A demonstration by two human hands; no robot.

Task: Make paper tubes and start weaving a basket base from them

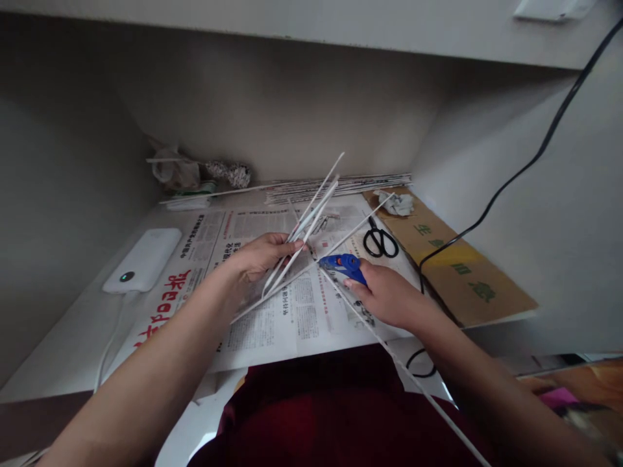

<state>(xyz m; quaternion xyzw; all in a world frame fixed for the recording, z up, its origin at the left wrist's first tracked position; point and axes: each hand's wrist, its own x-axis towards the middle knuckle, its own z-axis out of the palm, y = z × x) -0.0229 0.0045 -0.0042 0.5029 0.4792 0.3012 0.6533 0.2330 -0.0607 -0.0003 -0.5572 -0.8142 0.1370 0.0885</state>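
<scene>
1. A sheaf of thin white rolled-paper rods (311, 220) is gripped between the thumb and fingers of the left hand (270, 254), above the printed newspaper sheet (263, 329) spread over the middle of the white tabletop (63, 344).
2. A blue plastic glue gun (344, 262) is grasped in the right hand (384, 293); its nozzle is held at the meeting point of a slanting rod and a long white rod (413, 373) that reaches past the front edge. Whether glue is laid there cannot be told.
3. Several rods are already gathered; the work is judged part-formed, with this joint seemingly unfinished and loose rod ends still spread.
4. A pile of printed paper rods (341, 188) is left unused along the back edge.
5. Black-handled scissors (381, 243) are left untouched, beside the brown cardboard sheet (450, 263) at the right edge.
</scene>
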